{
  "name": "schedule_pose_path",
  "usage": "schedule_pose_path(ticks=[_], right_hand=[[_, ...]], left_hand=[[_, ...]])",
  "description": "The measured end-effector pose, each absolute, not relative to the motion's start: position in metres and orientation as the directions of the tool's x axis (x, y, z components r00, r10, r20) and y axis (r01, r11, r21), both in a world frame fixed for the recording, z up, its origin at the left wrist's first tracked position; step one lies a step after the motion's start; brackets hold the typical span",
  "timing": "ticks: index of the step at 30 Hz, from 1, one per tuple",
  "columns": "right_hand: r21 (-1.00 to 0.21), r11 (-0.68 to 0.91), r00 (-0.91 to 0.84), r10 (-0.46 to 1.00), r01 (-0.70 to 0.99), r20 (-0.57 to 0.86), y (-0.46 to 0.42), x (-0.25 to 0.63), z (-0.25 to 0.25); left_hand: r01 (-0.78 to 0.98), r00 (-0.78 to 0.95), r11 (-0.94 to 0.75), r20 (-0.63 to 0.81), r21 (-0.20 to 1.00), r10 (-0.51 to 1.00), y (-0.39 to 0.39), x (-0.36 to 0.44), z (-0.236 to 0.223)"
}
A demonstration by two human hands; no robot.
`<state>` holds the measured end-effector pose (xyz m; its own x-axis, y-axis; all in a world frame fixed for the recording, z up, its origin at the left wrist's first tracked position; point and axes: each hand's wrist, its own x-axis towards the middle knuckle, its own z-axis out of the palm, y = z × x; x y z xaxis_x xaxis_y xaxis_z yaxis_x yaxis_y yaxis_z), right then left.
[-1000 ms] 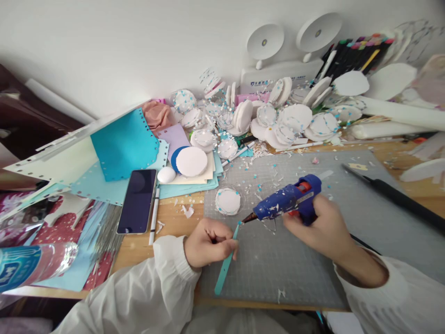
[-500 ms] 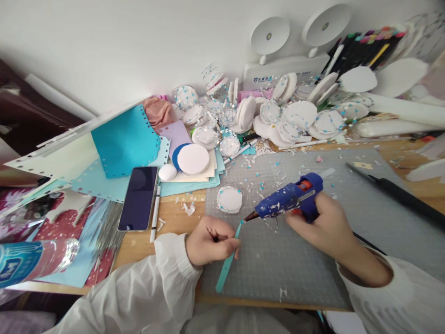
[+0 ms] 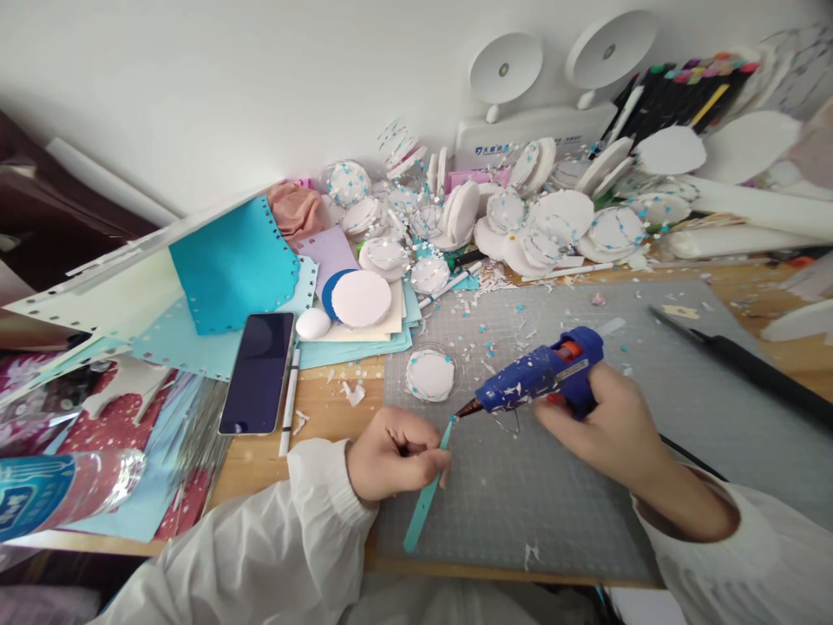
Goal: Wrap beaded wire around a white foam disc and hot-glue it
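Observation:
My left hand [image 3: 400, 456] is closed around teal tweezers [image 3: 423, 510], their tip pointing away from me. At that tip sits a tiny blue piece [image 3: 453, 419], too small to make out well. In my right hand [image 3: 608, 425] is a blue hot glue gun [image 3: 537, 378], speckled with white bits. Its dark nozzle meets or nearly meets the blue piece; I cannot tell whether they touch. Just beyond the nozzle, a white disc [image 3: 430, 375] ringed with thin wire and blue dots lies on the grey cutting mat [image 3: 521, 503].
Many white discs with beaded wire [image 3: 563, 217] are heaped at the back. To the left are a phone [image 3: 257, 373], a white pen [image 3: 290, 404], coloured paper [image 3: 234, 260] and a water bottle [image 3: 65, 490]. A black-handled tool [image 3: 755, 369] lies at right. Paper scraps dot the mat.
Almost nothing differs. The view has shifted very slightly; both hands keep their holds, with the glue gun's nozzle still at the tweezers' tip.

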<state>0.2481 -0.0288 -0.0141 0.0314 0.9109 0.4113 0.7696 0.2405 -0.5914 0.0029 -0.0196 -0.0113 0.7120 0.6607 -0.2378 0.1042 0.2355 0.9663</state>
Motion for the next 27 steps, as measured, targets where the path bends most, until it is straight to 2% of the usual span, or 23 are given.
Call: schedule_pose_path(ticks=[7, 15, 22, 24, 27], right_hand=[[-0.532, 0.252, 0.020, 0.892, 0.808, 0.452, -0.030, 0.250, -0.019], [-0.321, 0.237, 0.008, 0.795, 0.917, 0.607, -0.028, 0.253, -0.016], [-0.359, -0.137, 0.334, 0.746, 0.923, 0.576, -0.038, 0.306, -0.015], [-0.354, -0.255, 0.413, 0.760, 0.900, 0.502, -0.046, 0.323, -0.015], [-0.401, -0.330, 0.464, 0.832, 0.855, 0.303, -0.054, 0.336, -0.014]], left_hand=[[0.118, 0.711, 0.231, -0.245, 0.966, 0.660, -0.019, 0.003, -0.011], [0.104, 0.716, 0.212, -0.221, 0.972, 0.663, -0.019, 0.004, -0.011], [0.151, 0.700, 0.186, -0.238, 0.971, 0.674, -0.019, 0.002, -0.014], [0.167, 0.689, 0.181, -0.246, 0.969, 0.682, -0.018, 0.002, -0.014], [0.198, 0.668, 0.182, -0.268, 0.963, 0.694, -0.019, 0.003, -0.014]])
